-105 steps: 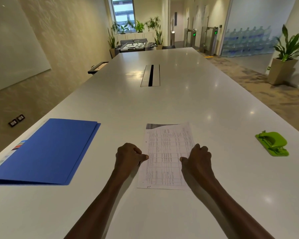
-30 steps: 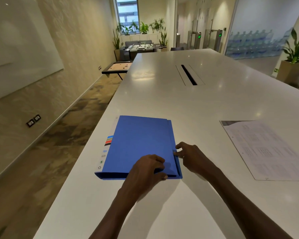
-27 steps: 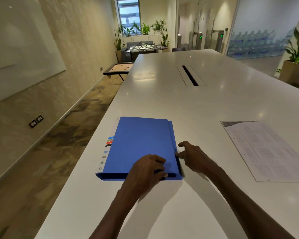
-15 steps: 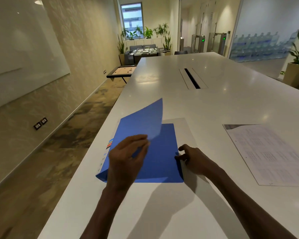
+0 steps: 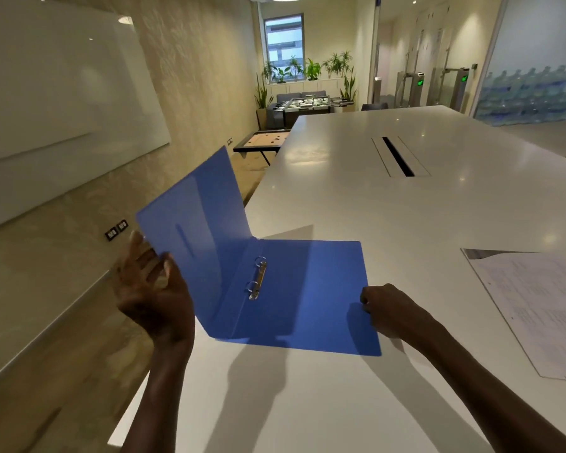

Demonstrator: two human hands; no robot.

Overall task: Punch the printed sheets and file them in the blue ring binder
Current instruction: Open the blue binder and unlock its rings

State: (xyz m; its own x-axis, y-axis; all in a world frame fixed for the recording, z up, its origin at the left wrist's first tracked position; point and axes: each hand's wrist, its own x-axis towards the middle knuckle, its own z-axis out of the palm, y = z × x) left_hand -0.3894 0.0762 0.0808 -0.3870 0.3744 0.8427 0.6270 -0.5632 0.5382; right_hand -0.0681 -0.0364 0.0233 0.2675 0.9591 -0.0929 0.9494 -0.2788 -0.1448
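Blue ring binder (image 5: 307, 289) open on white table (image 5: 438, 207). Left hand (image 5: 151, 295) at 9 o'clock gripping raised front cover (image 5: 193, 230). Right hand (image 5: 389, 312) curled, pressing back cover's right edge. Printed sheets (image 5: 536, 305) at 3 o'clock, well apart.

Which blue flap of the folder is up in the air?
The front cover, held by the left hand. The back cover lies flat on the table.

No legible text, even on the printed sheets (image 5: 536, 305).
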